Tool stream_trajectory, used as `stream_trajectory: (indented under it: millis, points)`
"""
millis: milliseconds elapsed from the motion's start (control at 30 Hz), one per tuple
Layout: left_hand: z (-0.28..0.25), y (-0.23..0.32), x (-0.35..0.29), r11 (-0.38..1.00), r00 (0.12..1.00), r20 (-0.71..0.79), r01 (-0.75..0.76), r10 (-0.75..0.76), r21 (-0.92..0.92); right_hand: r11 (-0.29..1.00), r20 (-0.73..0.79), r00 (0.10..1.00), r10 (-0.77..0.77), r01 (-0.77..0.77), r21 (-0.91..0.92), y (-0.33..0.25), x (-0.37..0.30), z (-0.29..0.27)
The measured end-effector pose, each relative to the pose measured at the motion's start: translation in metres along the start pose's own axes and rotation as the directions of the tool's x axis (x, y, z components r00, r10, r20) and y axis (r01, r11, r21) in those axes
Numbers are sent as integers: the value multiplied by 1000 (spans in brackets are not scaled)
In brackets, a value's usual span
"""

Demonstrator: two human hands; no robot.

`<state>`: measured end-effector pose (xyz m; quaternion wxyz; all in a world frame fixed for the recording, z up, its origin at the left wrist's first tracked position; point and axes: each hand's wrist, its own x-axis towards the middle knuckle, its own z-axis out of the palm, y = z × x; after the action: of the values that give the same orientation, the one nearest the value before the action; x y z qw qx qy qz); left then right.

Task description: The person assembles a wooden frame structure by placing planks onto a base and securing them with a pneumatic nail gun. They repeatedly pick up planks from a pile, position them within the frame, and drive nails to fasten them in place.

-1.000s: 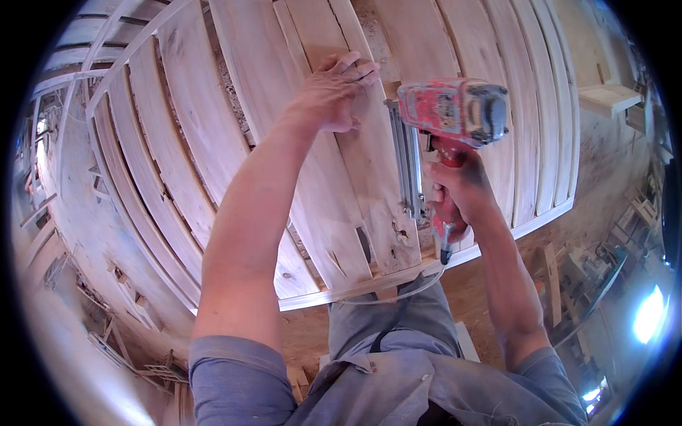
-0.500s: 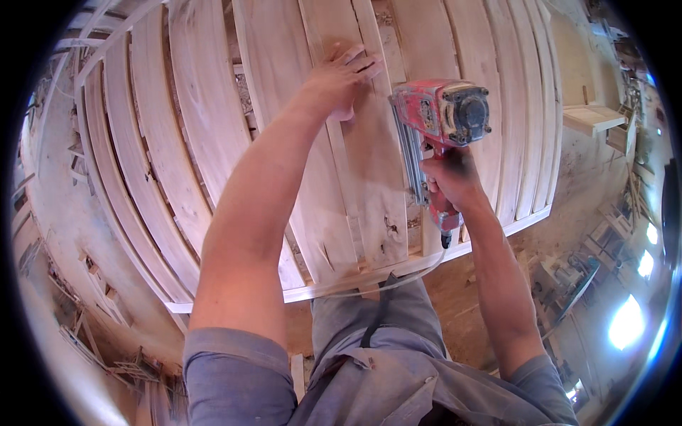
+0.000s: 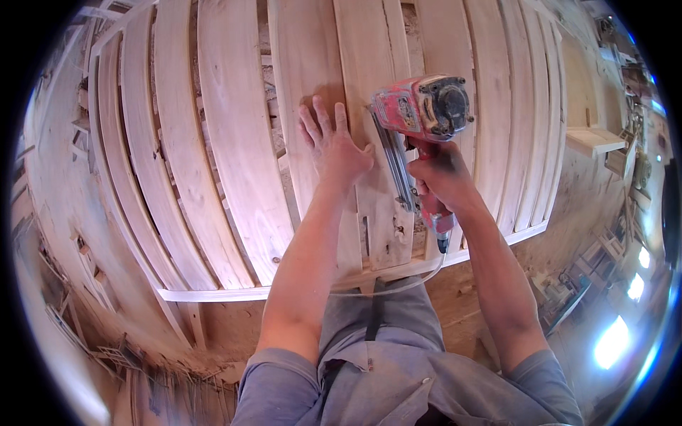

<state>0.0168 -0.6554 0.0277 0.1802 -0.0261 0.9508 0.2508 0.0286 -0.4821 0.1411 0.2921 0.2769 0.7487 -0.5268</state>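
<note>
My right hand (image 3: pixel 442 174) is wrapped round the grip of a red air nail gun (image 3: pixel 405 110) with a black, worn head cap. Its nose and metal magazine lie over a pale wooden board (image 3: pixel 387 220), to the right of my other hand. Whether the nose touches the wood cannot be made out. My left hand (image 3: pixel 334 145) rests on the boards with its fingers spread and nothing in it. A thin clear air hose (image 3: pixel 398 287) runs from the base of the grip and curves left in front of my waist.
Several planks (image 3: pixel 234 128) lie side by side with narrow gaps on a frame, whose near rail (image 3: pixel 213 294) crosses in front of me. A small wooden piece (image 3: pixel 595 140) juts out at the right. Timber scraps and wooden parts (image 3: pixel 568 284) lie on the dusty floor.
My left hand has come nearer to me and slightly left, its fingers now spread over the boards. The nail gun in my right hand has shifted a little left. The view has turned slightly.
</note>
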Motion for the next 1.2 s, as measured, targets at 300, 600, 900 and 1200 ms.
stream_trajectory:
  millis: [300, 600, 900, 1200]
  points:
    - [8, -5, 2, 998, 999, 27, -34, 33, 49, 998, -30, 998, -56, 56, 5, 2, -7, 3]
    - [19, -11, 7, 979, 999, -15, -35, 39, 200, 944, -167, 929, 330, -320, 82, 76, -155, -29]
    - [30, -21, 6, 981, 988, -75, -122, 134, 149, 841, -168, 826, 539, -515, 164, 185, -249, -1]
    - [44, -25, 9, 973, 933, -291, -175, 213, 149, 849, -151, 840, 522, -495, 184, 228, -259, 9]
